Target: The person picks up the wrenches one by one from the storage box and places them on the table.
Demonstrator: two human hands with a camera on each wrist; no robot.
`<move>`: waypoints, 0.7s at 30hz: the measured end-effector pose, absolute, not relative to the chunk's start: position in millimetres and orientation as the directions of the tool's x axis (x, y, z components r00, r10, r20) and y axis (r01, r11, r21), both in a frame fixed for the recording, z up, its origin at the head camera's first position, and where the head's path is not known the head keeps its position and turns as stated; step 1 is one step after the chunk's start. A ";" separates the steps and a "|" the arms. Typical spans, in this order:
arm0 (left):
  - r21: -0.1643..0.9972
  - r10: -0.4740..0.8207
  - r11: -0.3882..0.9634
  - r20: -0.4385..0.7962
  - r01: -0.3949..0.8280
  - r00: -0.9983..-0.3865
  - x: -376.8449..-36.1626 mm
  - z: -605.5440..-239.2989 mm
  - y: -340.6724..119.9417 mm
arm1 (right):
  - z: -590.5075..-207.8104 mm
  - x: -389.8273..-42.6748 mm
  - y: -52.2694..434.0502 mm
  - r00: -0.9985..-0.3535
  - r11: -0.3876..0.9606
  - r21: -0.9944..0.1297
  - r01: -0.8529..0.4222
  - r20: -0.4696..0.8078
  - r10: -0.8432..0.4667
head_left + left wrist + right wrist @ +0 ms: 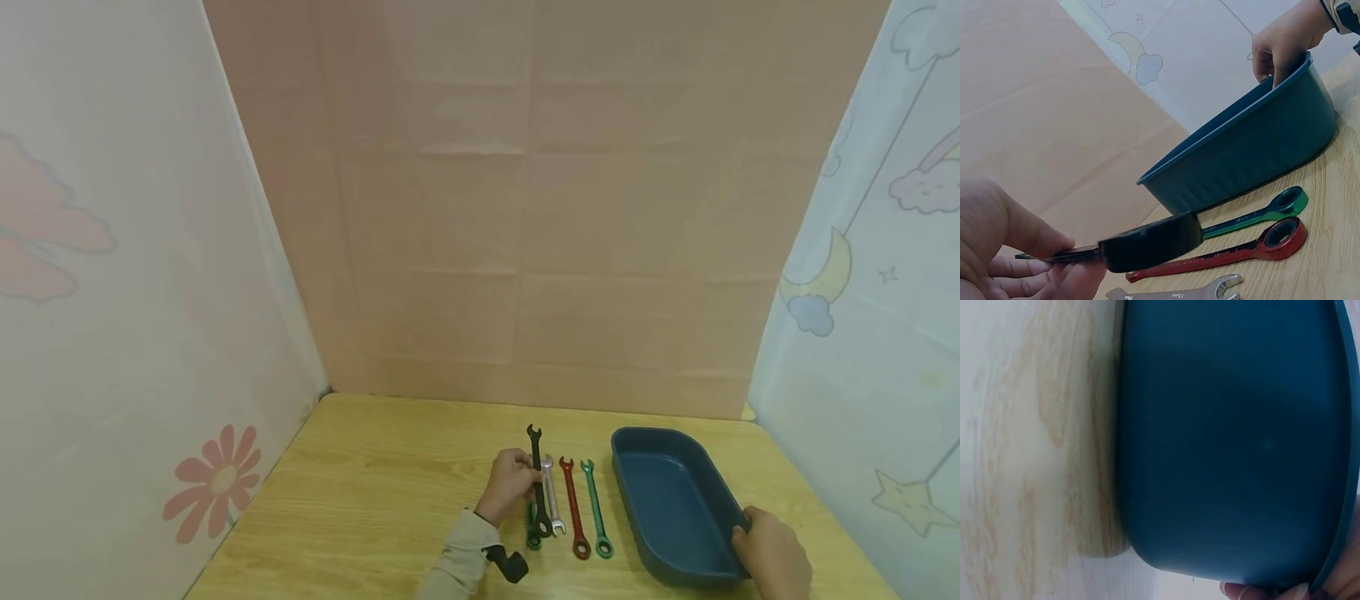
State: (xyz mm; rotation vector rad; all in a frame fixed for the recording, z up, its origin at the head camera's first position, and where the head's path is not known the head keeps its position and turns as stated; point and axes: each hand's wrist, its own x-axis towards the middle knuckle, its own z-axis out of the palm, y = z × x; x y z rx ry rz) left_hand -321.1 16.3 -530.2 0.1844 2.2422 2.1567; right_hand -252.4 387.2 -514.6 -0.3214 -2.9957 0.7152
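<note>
A black ratcheting wrench [542, 507] is pinched between the thumb and fingers of my left hand [510, 485], raised above the table with its open end pointing away. Below and beside it lie a silver wrench [552, 498], a red wrench [573, 504] and a green wrench [596, 507]. Another green wrench [533, 535] is partly hidden under the black one. To the right stands a dark blue basin [678, 512] with nothing visible in it. My right hand [776, 552] grips the basin's near right rim, its thumb over the inside.
The wooden table [390, 467] carries all of this. A brown panel [525, 250] rises along its back edge. Patterned white sheets stand at the left [135, 375] and right [877, 375] sides.
</note>
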 end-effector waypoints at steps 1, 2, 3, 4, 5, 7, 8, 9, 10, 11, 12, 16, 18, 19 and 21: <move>0.997 0.098 0.041 0.059 0.063 -0.993 -321.3 -531.6 15.2 | -514.9 -252.1 387.0 -0.977 0.871 -0.451 0.194 -0.010 0.213; 0.997 0.095 0.046 0.057 0.062 -0.994 -321.5 -532.8 14.1 | -515.3 -251.9 386.9 -0.977 0.871 -0.452 0.196 -0.010 0.214; 0.997 0.091 0.049 0.055 0.059 -0.994 -321.8 -533.9 13.0 | -515.5 -251.8 386.7 -0.976 0.870 -0.451 0.197 -0.009 0.216; 0.997 0.087 0.051 0.053 0.058 -0.995 -321.8 -534.9 11.9 | -516.0 -251.9 386.6 -0.976 0.871 -0.450 0.198 -0.006 0.219; 0.997 0.082 0.050 0.048 0.053 -0.995 -322.0 -535.5 10.8 | -516.3 -252.0 386.6 -0.976 0.872 -0.448 0.197 -0.001 0.220; 0.998 0.075 0.048 0.047 0.050 -0.996 -321.9 -537.0 8.6 | -516.8 -252.2 386.6 -0.976 0.876 -0.441 0.197 0.002 0.220; 0.998 0.071 0.044 0.048 0.051 -0.996 -321.7 -537.6 7.5 | -517.0 -252.3 386.8 -0.976 0.877 -0.439 0.197 0.002 0.220; 0.998 0.066 0.045 0.044 0.047 -0.997 -321.5 -538.4 6.3 | -517.2 -252.3 387.0 -0.976 0.877 -0.437 0.197 0.001 0.219; 0.998 0.063 0.043 0.040 0.043 -0.997 -321.2 -539.3 5.1 | -517.4 -252.3 387.2 -0.976 0.877 -0.437 0.198 -0.001 0.219; 0.998 0.059 0.046 0.039 0.042 -0.997 -320.7 -540.1 4.1 | -517.5 -252.3 387.4 -0.975 0.877 -0.438 0.200 -0.004 0.220; 0.998 0.055 0.048 0.037 0.039 -0.998 -320.3 -540.8 3.1 | -517.7 -252.3 387.5 -0.975 0.876 -0.438 0.202 -0.007 0.221; 0.998 0.049 0.053 0.033 0.036 -0.998 -319.4 -543.5 -0.4 | -517.8 -251.6 387.4 -0.975 0.875 -0.438 0.205 -0.013 0.223; 0.998 0.050 0.052 0.035 0.038 -0.998 -319.6 -544.4 -2.0 | -517.4 -251.4 387.0 -0.975 0.876 -0.439 0.202 -0.008 0.221; 0.998 0.052 0.052 0.039 0.041 -0.998 -319.8 -545.2 -2.8 | -517.0 -251.4 386.8 -0.975 0.875 -0.440 0.200 -0.005 0.220; 0.998 0.052 0.056 0.040 0.043 -0.998 -320.3 -546.6 -4.3 | -516.1 -251.7 386.4 -0.976 0.875 -0.443 0.196 0.001 0.219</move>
